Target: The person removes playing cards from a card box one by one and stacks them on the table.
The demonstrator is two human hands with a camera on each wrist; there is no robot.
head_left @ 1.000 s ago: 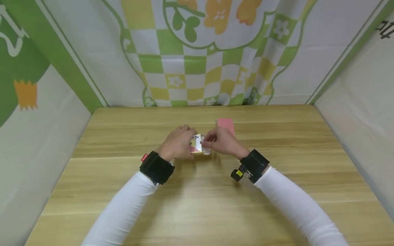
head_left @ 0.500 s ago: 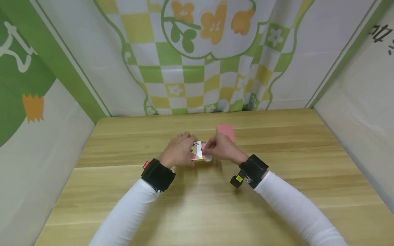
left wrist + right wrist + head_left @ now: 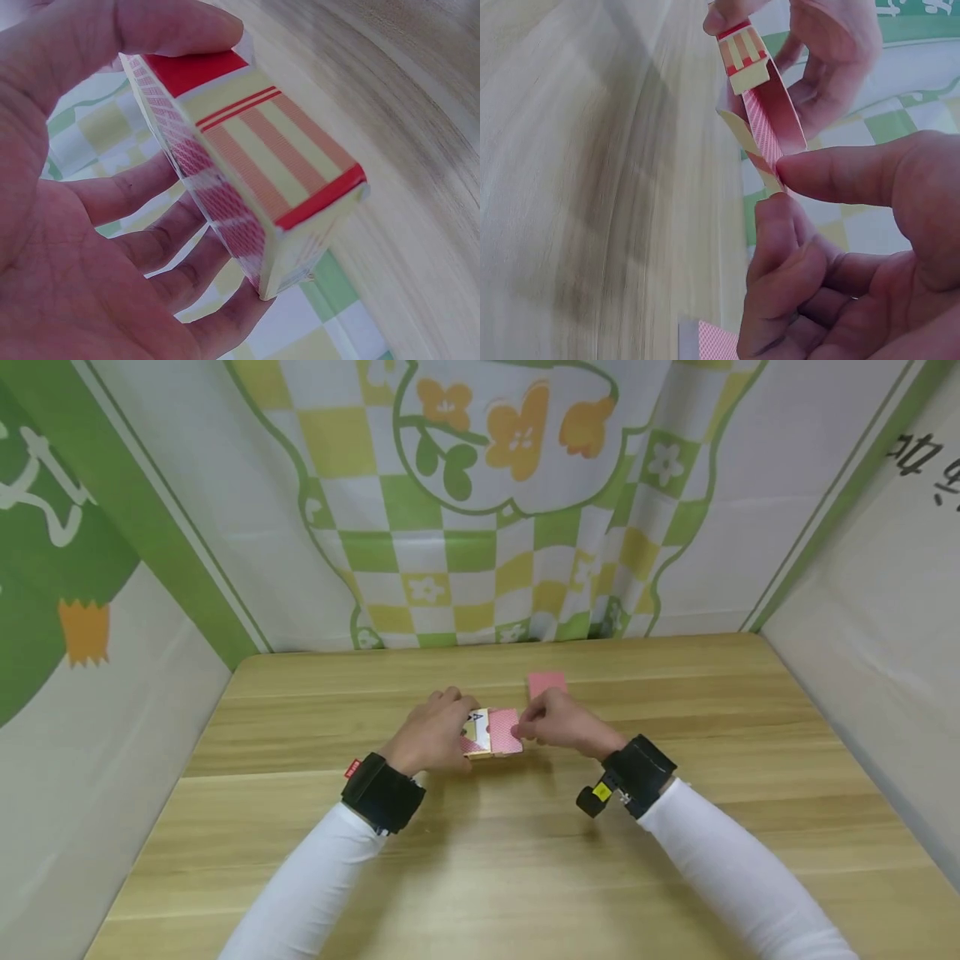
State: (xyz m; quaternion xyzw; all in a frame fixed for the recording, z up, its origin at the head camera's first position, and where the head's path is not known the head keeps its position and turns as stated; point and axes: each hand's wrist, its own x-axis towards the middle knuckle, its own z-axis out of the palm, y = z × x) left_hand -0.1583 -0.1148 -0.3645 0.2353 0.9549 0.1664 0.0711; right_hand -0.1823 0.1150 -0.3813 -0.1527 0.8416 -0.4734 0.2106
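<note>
A dark wristband [image 3: 384,792] circles the left wrist above a white sleeve [image 3: 311,877] that runs out of the frame at the bottom. The left hand [image 3: 429,732] holds a playing-card box [image 3: 478,733] over the wooden surface [image 3: 480,868], its grip wrapped round the box, thumb on a narrow striped side and fingers across from it. The hand covers the box's left part, so only a portion of the printed face, marked with an "A", shows; whether the box touches the surface is hard to tell. Red-patterned playing cards [image 3: 505,732] stick partway out of the box's right end, their inner part hidden; their number cannot be made out. At their right edge, the right hand [image 3: 566,724] has its grip nearly together, thumb and forefinger pinching the cards. Just behind it on the surface lies a stack of pink-backed cards [image 3: 546,683], partly hidden by the hand and cropped by the bottom edge of the right wrist view. At far right, black lettering [image 3: 926,458] on the white wall is cut off by the frame.
</note>
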